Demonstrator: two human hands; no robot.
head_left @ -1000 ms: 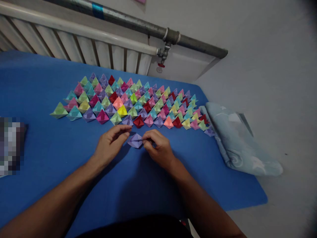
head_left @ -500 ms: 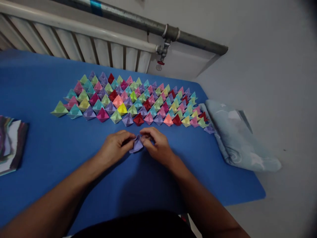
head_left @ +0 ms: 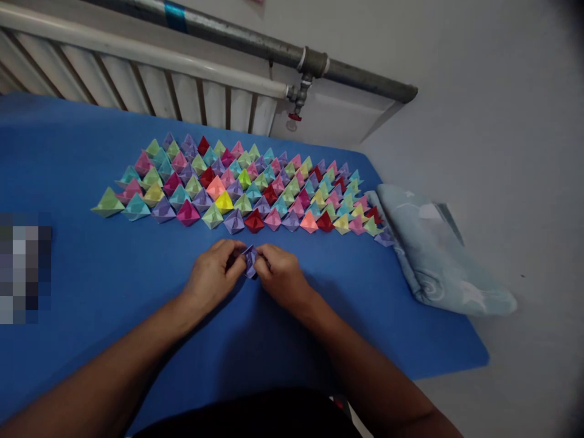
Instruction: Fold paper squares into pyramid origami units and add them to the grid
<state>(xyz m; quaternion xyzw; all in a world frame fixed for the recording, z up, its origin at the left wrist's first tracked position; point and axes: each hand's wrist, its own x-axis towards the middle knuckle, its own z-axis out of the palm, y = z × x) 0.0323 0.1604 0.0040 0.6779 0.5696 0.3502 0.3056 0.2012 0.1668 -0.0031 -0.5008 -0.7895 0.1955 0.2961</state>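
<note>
A small purple paper boat (head_left: 250, 261) is held just above the blue table (head_left: 150, 347), pinched from both sides. My left hand (head_left: 213, 271) grips its left side between thumb and fingers. On the opposite side, my right hand (head_left: 281, 274) is closed on the boat in the same way. The fingers cover both ends of the folded paper. Just beyond my hands stand several rows of folded paper boats in many colours, with a dark red boat (head_left: 254, 221) and a purple boat (head_left: 234, 221) nearest.
A folded pale blue cloth (head_left: 438, 255) with white stars lies at the table's right end. Behind the table are a white radiator (head_left: 150, 88) and a metal pipe (head_left: 246, 42) with a red-handled valve (head_left: 295, 117). A blurred-out patch covers something at the left edge.
The purple boat has turned and its folds now stand more upright and opened out. My right hand has rotated slightly, its fingers closing nearer to the left hand. The rows have not moved.
</note>
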